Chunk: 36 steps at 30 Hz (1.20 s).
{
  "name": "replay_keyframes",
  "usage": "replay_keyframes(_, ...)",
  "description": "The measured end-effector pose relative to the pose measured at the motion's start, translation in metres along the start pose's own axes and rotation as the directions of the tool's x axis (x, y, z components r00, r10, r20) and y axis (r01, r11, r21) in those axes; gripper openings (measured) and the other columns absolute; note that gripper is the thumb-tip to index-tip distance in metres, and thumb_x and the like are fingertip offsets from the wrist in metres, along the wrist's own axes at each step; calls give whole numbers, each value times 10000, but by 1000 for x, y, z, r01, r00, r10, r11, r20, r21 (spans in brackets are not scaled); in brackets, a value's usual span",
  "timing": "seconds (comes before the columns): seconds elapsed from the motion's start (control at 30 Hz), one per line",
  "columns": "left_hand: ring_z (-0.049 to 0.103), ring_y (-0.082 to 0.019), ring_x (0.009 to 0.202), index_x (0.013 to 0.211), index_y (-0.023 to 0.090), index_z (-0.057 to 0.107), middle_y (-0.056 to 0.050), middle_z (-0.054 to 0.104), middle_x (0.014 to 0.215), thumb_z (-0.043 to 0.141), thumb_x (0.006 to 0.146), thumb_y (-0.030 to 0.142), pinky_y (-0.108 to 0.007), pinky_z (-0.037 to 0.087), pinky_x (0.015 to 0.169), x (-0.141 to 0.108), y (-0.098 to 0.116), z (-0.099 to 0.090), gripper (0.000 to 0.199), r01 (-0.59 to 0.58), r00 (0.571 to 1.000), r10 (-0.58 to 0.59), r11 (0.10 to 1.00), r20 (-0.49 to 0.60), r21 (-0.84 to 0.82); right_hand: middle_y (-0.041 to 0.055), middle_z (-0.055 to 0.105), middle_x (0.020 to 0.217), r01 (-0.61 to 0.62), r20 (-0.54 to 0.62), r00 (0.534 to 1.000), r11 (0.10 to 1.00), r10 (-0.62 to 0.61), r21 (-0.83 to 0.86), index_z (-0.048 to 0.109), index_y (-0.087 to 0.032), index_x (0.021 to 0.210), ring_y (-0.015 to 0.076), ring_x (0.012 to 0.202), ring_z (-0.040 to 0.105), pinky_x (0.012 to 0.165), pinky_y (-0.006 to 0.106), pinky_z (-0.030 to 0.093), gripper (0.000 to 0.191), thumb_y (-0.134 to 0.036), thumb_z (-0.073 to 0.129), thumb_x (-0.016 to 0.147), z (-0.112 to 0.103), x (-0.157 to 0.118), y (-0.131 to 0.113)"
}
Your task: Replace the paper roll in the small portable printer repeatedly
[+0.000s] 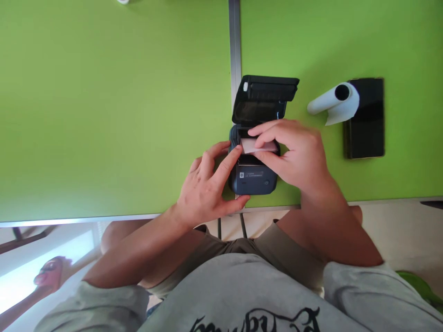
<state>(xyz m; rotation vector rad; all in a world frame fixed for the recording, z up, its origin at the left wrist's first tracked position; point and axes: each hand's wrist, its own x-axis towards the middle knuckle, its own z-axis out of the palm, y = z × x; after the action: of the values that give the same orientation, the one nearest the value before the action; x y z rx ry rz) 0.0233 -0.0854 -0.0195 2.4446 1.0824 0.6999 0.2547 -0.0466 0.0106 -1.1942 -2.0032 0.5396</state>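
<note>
A small dark label printer sits at the front of the green table with its black lid swung up. In its bay lies a pale paper roll, partly covered by fingers. My left hand grips the printer from the left, its thumb at the front edge and its index fingertip by the roll's left end. My right hand reaches over from the right, its thumb and fingers closed on the roll. The roll's right part is mostly hidden behind that hand.
To the right, a white paper roll with a loose end rests against a black phone-like slab. A metal seam divides the green table behind the printer. The table's front edge runs close below my hands.
</note>
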Motion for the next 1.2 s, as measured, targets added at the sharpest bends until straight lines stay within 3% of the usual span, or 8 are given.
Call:
replay_keyframes(0.3, 581, -344, 1358, 1627, 275, 337, -203, 463, 1495, 627, 948, 612, -479, 564, 989, -1, -2, 2, 812, -35, 999, 34, 999, -41, -25, -27, 716, 839, 144, 51, 988, 988, -147, 54, 684, -269, 787, 175, 843, 666, 791, 385, 519, 127, -233, 762, 880, -8, -5, -2)
replay_keyframes(0.43, 555, -350, 1381, 1535, 363, 485, -165, 393, 1538, 635, 959, 567, -510, 554, 1020, -2, -2, 2, 629, -41, 999, 41, 999, 1, -13, -6, 705, 785, 107, 146, 982, 989, -121, 102, 721, -329, 774, 225, 871, 674, 819, 452, 552, 229, -509, 719, 916, -12, -10, 0)
replay_keyframes(0.57, 520, -361, 1417, 1515, 397, 514, -147, 353, 1578, 660, 952, 556, -533, 522, 1082, -3, -3, 0, 603, -46, 998, 47, 999, 46, -17, 30, 631, 732, 2, -145, 989, 985, 23, 171, 700, -320, 735, 221, 773, 635, 772, 456, 554, 411, -626, 555, 968, -9, -9, 12)
replay_keyframes(0.67, 521, -359, 1420, 1450, 402, 566, -141, 338, 1601, 672, 952, 545, -539, 525, 1079, -3, -3, -2, 529, -44, 997, 45, 999, 55, -15, 33, 645, 925, -84, -366, 916, 972, 161, 217, 655, -328, 945, 206, 879, 650, 804, 410, 559, 173, -491, 600, 969, -2, -8, 23)
replay_keyframes(0.8, 528, -354, 1408, 1372, 412, 602, -128, 347, 1614, 667, 948, 570, -554, 533, 1055, -2, -3, -1, 457, -39, 998, 40, 999, 58, -14, 17, 490, 1583, -169, -189, 955, 941, 230, 294, 435, -432, 1366, 276, 1366, 602, 1035, 478, 570, 545, -672, 583, 900, 3, -8, 28)
replay_keyframes(0.87, 531, -351, 1404, 1362, 406, 597, -130, 351, 1607, 664, 949, 575, -552, 541, 1040, -2, -2, 0, 451, -45, 998, 46, 999, 46, -11, -8, 405, 1682, -178, -88, 972, 930, 217, 323, 319, -463, 1458, 279, 1495, 510, 1190, 509, 484, 646, -697, 552, 903, 3, -8, 25)
replay_keyframes(1.03, 547, -359, 1385, 1370, 387, 586, -146, 360, 1570, 665, 954, 538, -551, 549, 1026, -3, -2, 2, 450, -55, 998, 55, 998, 8, -4, 53, 629, 1429, -193, -158, 956, 936, 247, 293, 288, -427, 1452, 279, 1371, 613, 1124, 476, 528, 662, -770, 405, 899, 4, -10, 23)
replay_keyframes(1.2, 538, -367, 1395, 1383, 394, 552, -150, 351, 1586, 662, 951, 557, -559, 554, 1010, -2, -3, 1, 475, -59, 998, 59, 998, 23, 1, 56, 720, 1118, -187, -219, 938, 926, 267, 329, 556, -351, 1210, 257, 1140, 711, 976, 439, 588, 424, -680, 478, 954, 6, -12, 28)
